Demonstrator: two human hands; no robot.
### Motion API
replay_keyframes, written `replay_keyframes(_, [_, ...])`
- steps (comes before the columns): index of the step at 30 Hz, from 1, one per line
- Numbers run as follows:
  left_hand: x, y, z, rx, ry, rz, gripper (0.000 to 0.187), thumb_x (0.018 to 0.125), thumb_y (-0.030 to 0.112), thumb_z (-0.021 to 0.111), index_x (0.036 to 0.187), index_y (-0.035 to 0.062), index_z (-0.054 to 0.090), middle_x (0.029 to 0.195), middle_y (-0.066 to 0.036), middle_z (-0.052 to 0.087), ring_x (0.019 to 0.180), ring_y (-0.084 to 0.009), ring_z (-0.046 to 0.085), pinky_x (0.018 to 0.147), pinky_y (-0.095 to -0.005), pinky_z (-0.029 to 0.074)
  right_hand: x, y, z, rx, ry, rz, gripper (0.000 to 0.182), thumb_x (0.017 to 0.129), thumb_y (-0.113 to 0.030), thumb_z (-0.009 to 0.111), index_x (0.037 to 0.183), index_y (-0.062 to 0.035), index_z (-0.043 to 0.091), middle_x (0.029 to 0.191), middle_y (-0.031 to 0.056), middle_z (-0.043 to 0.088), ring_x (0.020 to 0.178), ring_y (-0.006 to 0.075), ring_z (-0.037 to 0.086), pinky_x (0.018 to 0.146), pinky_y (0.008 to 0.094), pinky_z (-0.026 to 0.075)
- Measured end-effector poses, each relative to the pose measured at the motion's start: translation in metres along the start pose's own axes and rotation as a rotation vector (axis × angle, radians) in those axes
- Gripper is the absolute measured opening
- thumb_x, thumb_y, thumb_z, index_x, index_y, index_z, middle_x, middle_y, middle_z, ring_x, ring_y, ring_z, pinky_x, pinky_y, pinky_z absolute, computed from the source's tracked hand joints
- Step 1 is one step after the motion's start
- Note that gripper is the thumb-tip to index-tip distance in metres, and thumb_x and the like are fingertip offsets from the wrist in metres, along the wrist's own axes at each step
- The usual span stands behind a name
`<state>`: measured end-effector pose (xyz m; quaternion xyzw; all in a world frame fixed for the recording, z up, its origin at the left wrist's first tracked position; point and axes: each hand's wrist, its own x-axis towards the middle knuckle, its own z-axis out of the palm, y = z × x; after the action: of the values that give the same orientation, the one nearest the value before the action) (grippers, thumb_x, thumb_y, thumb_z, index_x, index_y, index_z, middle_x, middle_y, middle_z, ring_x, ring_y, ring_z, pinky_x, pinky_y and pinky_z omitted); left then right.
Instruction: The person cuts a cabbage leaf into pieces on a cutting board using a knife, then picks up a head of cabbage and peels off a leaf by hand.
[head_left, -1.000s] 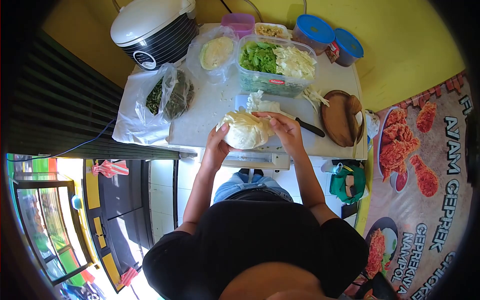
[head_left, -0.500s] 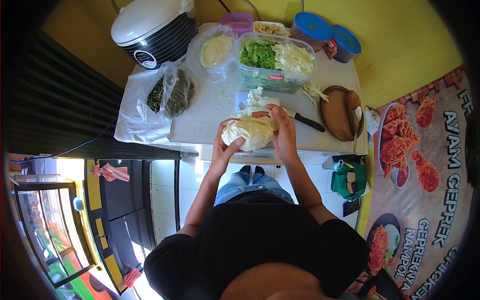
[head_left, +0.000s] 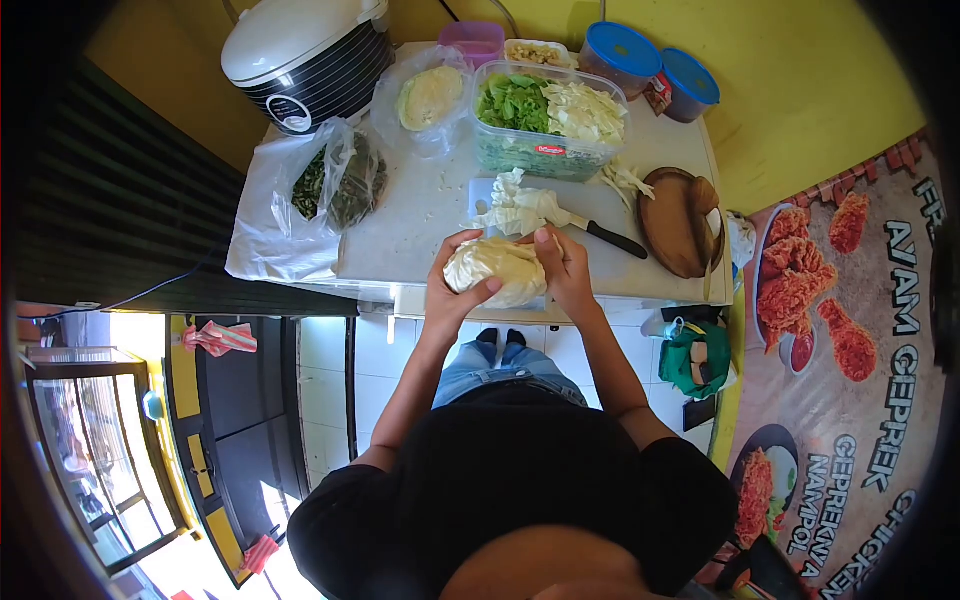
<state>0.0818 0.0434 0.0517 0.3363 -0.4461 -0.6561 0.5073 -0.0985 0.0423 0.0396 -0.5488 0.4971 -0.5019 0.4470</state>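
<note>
A pale, wrinkled piece of cabbage [head_left: 492, 272] is held above the table's front edge. My left hand [head_left: 447, 290] grips its left side, thumb over the front. My right hand [head_left: 568, 275] is closed on its right side, fingertips at the upper edge. Just behind, cabbage leaves [head_left: 520, 212] are heaped on a white cutting board [head_left: 481, 190], most of which they cover. A knife with a black handle [head_left: 616, 240] lies beside the leaves, its blade partly under them.
A clear tub [head_left: 548, 160] of green leaves and cut cabbage stands behind the board. Left are a bagged cabbage [head_left: 432, 98], a bag of dark greens [head_left: 340, 185] and a rice cooker [head_left: 305, 70]. Right sits a wooden mortar [head_left: 672, 225]; blue-lidded containers [head_left: 622, 50] line the back.
My right hand has drawn back from the leaves on the board to the side of the held cabbage. More leaves now show on the board, and the held cabbage has turned slightly.
</note>
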Motion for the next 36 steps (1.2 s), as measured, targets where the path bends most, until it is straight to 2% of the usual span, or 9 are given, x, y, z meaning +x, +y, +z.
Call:
replay_keyframes(6, [0.003,-0.010,0.000,-0.160,-0.049,-0.005,0.076,0.070,0.028,0.079,0.133,0.0055,0.042,0.116,-0.009,0.057,0.108,-0.0183,0.057,0.095,-0.0313,0.046,0.003,-0.008,0.016,0.440,0.236,-0.056,0.045,0.101,-0.037,0.044,0.085,0.0008,0.061,0.068,0.0057,0.062,0.055,0.0060,0.053,0.051,0.0216,0.044])
replay_keyframes(8, [0.002,-0.014,0.005,-0.240,-0.045,-0.037,0.081,0.069,0.031,0.079,0.136,0.0057,0.040,0.120,-0.009,0.055,0.111,-0.0201,0.056,0.096,-0.0326,0.045,0.005,0.001,0.007,0.678,0.161,0.227,0.043,0.099,-0.042,0.045,0.083,-0.0033,0.055,0.069,0.0030,0.059,0.054,0.0073,0.054,0.048,0.0218,0.044])
replay_keyframes(12, [-0.003,-0.026,0.006,-0.393,0.006,-0.082,0.088,0.072,0.035,0.075,0.142,0.0058,0.030,0.135,-0.013,0.043,0.124,-0.0258,0.049,0.100,-0.0386,0.044,0.007,-0.009,0.002,0.788,-0.014,0.258,0.041,0.098,-0.045,0.047,0.084,-0.0065,0.051,0.066,0.0002,0.054,0.045,0.0061,0.048,0.039,0.0206,0.038])
replay_keyframes(15, [-0.003,-0.025,0.003,-0.395,0.051,-0.110,0.078,0.080,0.035,0.069,0.141,0.0057,0.032,0.132,-0.014,0.046,0.119,-0.0259,0.053,0.096,-0.0395,0.048,0.021,0.002,-0.001,0.622,0.250,0.246,0.040,0.097,-0.045,0.048,0.085,-0.0071,0.052,0.064,-0.0016,0.051,0.046,0.0048,0.046,0.040,0.0206,0.034])
replay_keyframes(20, [0.000,-0.016,-0.007,-0.214,0.075,-0.223,0.059,0.095,0.039,0.053,0.135,-0.0017,0.037,0.123,-0.018,0.055,0.108,-0.0262,0.061,0.084,-0.0379,0.057,0.044,0.018,-0.033,-0.379,0.241,-0.256,0.039,0.095,-0.040,0.054,0.105,-0.0028,0.061,0.094,0.0110,0.056,0.091,0.0208,0.058,0.079,0.0304,0.046])
replay_keyframes(23, [0.001,-0.010,-0.004,-0.219,0.103,-0.227,0.059,0.096,0.042,0.050,0.133,-0.0036,0.038,0.122,-0.018,0.056,0.108,-0.0259,0.061,0.085,-0.0386,0.056,0.042,0.017,-0.039,-0.551,0.220,-0.308,0.034,0.092,-0.030,0.061,0.114,-0.0043,0.062,0.113,0.0151,0.054,0.114,0.0266,0.050,0.096,0.0353,0.041])
replay_keyframes(30, [0.004,0.001,-0.003,-0.338,-0.001,-0.305,0.057,0.097,0.043,0.047,0.134,0.0000,0.040,0.121,-0.017,0.059,0.107,-0.0252,0.063,0.089,-0.0360,0.054,0.012,-0.028,-0.009,-0.109,-0.194,-0.240,0.038,0.091,-0.021,0.064,0.125,-0.0061,0.059,0.126,0.0146,0.056,0.112,0.0204,0.055,0.093,0.0316,0.044])
replay_keyframes(33, [0.006,0.014,-0.005,0.156,-0.071,-0.268,0.052,0.092,0.019,0.063,0.133,-0.0014,0.039,0.124,-0.018,0.056,0.107,-0.0245,0.061,0.091,-0.0368,0.051,0.014,-0.020,-0.007,0.193,-0.133,0.006,0.041,0.090,-0.020,0.065,0.127,-0.0031,0.058,0.120,0.0114,0.062,0.103,0.0152,0.059,0.089,0.0277,0.047])
replay_keyframes(36, [0.011,-0.001,-0.017,0.626,-0.101,0.065,0.054,0.096,0.026,0.056,0.138,0.0006,0.033,0.126,-0.013,0.054,0.116,-0.0222,0.054,0.095,-0.0351,0.046,0.010,-0.021,-0.010,0.228,-0.041,0.081,0.039,0.090,-0.018,0.065,0.123,0.0005,0.060,0.111,0.0086,0.066,0.096,0.0126,0.061,0.085,0.0250,0.048])
